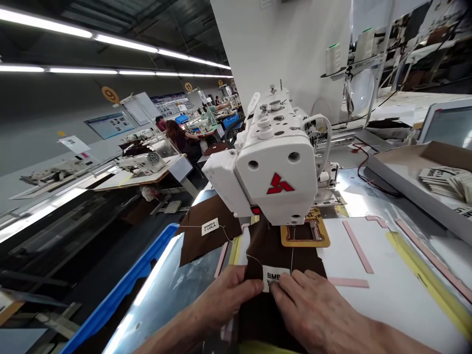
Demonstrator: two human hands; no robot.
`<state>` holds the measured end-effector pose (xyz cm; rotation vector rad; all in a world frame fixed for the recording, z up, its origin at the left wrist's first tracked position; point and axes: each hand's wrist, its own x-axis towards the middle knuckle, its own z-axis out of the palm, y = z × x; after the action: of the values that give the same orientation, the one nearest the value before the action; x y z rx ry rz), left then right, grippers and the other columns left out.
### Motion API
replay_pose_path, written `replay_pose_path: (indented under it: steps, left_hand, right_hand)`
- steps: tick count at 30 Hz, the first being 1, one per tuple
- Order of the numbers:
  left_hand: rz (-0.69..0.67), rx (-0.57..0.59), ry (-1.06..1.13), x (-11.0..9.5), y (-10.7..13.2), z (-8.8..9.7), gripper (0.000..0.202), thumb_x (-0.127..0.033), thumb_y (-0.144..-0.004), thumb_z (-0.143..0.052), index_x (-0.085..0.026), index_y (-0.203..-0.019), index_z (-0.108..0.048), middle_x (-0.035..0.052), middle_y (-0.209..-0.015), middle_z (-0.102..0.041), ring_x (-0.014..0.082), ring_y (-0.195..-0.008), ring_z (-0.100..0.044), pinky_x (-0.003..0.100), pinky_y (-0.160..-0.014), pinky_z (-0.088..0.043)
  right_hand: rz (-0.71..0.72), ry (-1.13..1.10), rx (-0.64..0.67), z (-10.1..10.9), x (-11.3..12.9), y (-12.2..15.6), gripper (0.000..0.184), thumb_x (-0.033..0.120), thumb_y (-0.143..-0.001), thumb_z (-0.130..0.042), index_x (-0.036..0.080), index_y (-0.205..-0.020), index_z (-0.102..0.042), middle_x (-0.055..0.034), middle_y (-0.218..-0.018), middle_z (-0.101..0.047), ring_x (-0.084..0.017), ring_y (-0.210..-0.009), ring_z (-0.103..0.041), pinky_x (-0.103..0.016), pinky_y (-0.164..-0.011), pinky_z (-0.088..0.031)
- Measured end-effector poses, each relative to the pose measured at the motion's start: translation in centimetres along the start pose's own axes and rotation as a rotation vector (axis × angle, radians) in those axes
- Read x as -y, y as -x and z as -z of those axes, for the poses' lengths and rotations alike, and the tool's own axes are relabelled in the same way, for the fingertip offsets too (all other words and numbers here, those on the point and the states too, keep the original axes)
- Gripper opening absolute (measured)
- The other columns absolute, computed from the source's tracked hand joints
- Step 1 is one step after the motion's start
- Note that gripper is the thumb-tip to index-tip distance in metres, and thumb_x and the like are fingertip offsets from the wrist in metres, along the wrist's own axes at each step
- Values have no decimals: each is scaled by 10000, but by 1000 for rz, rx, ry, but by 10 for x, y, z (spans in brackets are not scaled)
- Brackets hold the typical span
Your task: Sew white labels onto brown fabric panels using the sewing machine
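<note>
A brown fabric piece (275, 255) lies on the sewing table under a white sewing machine head (275, 167) with a red logo. A small white printed label (275, 276) sits on the fabric. My left hand (224, 300) pinches the label's left edge, fingers closed on it and the cloth. My right hand (313, 305) presses on the fabric with its fingertips at the label's right edge, fingers curled together. A thin thread runs from the label up toward the needle. Behind the fabric sits a yellow-framed clamp (306, 235).
A second brown piece with a label (210, 227) lies to the left. Pink and yellow tape guides (357, 246) mark the table. A tray of label stacks (446, 179) stands at the right, a blue bin edge (125, 287) at the left. Other workers sit at far machines.
</note>
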<state>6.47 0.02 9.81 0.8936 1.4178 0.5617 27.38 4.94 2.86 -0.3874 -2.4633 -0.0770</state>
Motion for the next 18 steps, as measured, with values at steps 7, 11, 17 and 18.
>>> replay_pose_path:
  steps: [7,11,17,18]
  left_hand:
    - [52,25,61,-4,0,10,209,-350,-737,-724,-158,-781,-654,14,-734,-602,146,-656,-512,251,-600,-389]
    - [71,-18,26,-12,-6,9,192,-345,-735,-718,-162,-727,-657,7,-706,-596,142,-644,-503,244,-576,-371]
    - [80,4,-66,-15,-12,8,224,-297,-705,-696,-192,-618,-518,-44,-617,-471,108,-566,-391,239,-516,-284]
    - [78,9,-82,-15,-13,9,248,-295,-707,-688,-199,-605,-484,-51,-604,-437,103,-555,-359,243,-505,-254]
  right_hand:
    - [-17,5,7,-3,2,3,334,149,-791,-718,125,-1119,-661,-9,-871,-619,-204,-706,-520,-366,-657,-321]
    - [-13,1,21,0,2,2,302,133,-807,-686,128,-1107,-662,-9,-861,-614,-203,-696,-509,-365,-652,-316]
    - [-30,-21,20,0,1,1,325,162,-786,-726,127,-1105,-672,-5,-865,-621,-198,-704,-519,-365,-649,-335]
    - [-29,-22,20,0,1,1,336,171,-782,-735,126,-1109,-673,-5,-868,-623,-197,-704,-520,-364,-647,-337]
